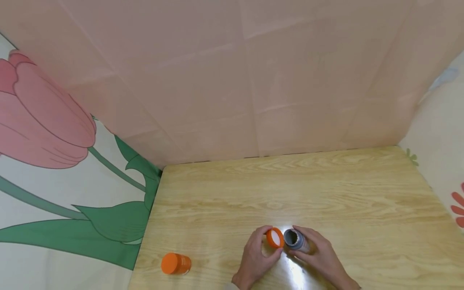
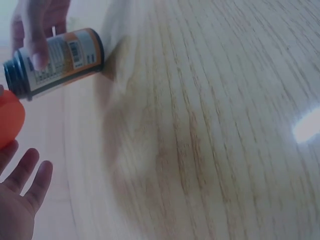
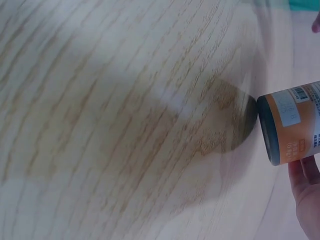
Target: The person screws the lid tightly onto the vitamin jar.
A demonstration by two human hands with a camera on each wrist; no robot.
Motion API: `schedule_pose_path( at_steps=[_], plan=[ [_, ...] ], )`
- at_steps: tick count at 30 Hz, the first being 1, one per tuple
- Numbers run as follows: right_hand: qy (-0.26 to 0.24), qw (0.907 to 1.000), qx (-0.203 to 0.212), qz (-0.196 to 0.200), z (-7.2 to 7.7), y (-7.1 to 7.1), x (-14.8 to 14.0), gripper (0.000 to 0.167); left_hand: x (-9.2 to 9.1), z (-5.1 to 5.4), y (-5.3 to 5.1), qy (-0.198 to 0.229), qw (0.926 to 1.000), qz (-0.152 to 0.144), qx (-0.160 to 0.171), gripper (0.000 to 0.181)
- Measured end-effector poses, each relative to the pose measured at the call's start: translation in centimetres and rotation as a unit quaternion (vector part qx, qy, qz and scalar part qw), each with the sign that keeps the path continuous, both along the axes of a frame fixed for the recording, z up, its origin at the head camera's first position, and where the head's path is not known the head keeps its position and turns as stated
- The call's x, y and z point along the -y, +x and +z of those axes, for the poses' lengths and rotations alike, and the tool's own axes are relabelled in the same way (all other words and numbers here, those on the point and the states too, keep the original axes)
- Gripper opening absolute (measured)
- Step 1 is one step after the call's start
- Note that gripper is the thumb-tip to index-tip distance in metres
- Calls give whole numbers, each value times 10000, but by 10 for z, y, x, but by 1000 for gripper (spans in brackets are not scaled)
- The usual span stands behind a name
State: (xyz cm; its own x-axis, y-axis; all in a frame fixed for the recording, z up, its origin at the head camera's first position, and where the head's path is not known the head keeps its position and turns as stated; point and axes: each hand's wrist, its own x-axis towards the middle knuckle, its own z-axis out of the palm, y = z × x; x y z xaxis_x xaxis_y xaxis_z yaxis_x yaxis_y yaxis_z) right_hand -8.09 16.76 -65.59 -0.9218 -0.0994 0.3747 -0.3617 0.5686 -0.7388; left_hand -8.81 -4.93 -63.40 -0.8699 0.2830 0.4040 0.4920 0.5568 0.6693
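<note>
My left hand (image 1: 255,254) pinches an orange screw cap (image 1: 275,237) by its edge, its white inner side turned up toward the head view. Beside it, my right hand (image 1: 320,251) grips a dark, uncapped bottle (image 1: 296,240) with its mouth tipped toward the cap. In the left wrist view the bottle (image 2: 62,60) shows a black neck and an orange-and-white label with a barcode; the cap (image 2: 10,117) is close by its mouth. The right wrist view has the bottle's dark base (image 3: 270,131) near the tabletop, with right-hand fingers (image 3: 300,177) under its side. The bottle's contents cannot be made out.
A second bottle with an orange cap (image 1: 175,264) stands on the wood-grain table (image 1: 224,201) at the left. A pinkish covering (image 1: 217,100) rises behind the table's back edge. Cloths with flower prints hang at the left and right sides.
</note>
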Motion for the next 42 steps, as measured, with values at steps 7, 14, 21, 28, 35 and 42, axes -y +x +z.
schedule_pose_path(
  at_steps=[7, 14, 21, 28, 35, 42],
  plan=[
    [79, 9999, 43, 78, 1, -1, 2, 74, 1, 4, -2, 164, 9998, -106, 73, 57],
    [187, 9997, -52, 125, 3, -2, 5, 72, 2, 6, -5, 153, 9997, -212, -26, 56],
    [443, 9989, 114, 125, 5, -5, 8, 72, 1, 8, -6, 151, 9996, -257, 7, 58],
    [502, 9986, 18, 180, 2, -5, 10, 75, 0, 8, -5, 69, 9997, -254, -12, 57],
    [681, 9975, -25, 177, 3, -5, 13, 73, -1, 9, -4, -93, 9997, -210, 48, 58],
    [746, 9970, 26, 225, 3, -5, 15, 71, -1, 5, -4, -290, 9994, -207, -40, 58]
  ],
)
